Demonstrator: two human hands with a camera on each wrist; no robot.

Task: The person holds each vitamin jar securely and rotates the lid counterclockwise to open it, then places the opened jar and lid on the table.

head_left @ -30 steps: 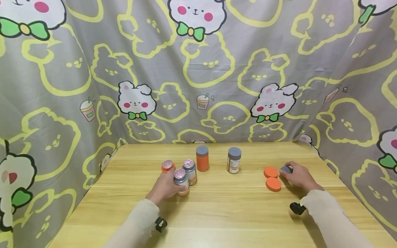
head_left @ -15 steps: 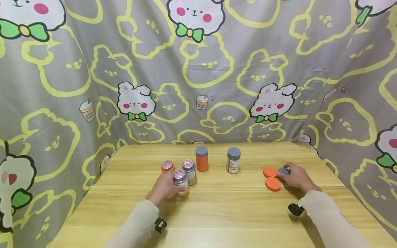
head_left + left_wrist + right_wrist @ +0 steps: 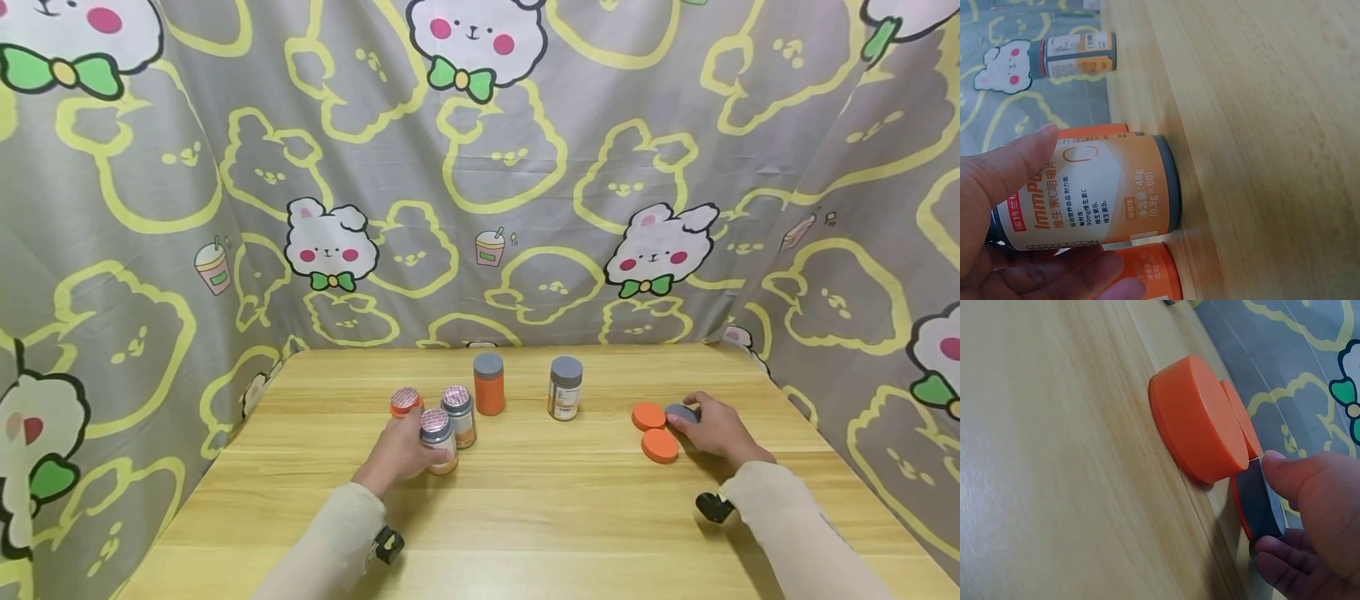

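Note:
My left hand holds a white-and-orange vitamin C bottle upright on the table, thumb on one side and fingers on the other. Its lid is off, and a patterned foil seal covers the mouth. Two more lidless bottles crowd around it: an orange bottle mostly behind the hand, and a grey-necked bottle. At the right, my right hand pinches a grey lid between thumb and fingers. Lying beside that lid are two orange lids, a farther orange lid and a nearer orange lid.
Farther back stand two capped bottles, an orange bottle with a grey lid and a white-labelled bottle. A patterned grey curtain encloses the wooden table at the back and sides.
My right hand has slid the grey lid a little left, against the farther orange lid, which has shifted slightly left too. The left hand and its bottle have stayed in place.

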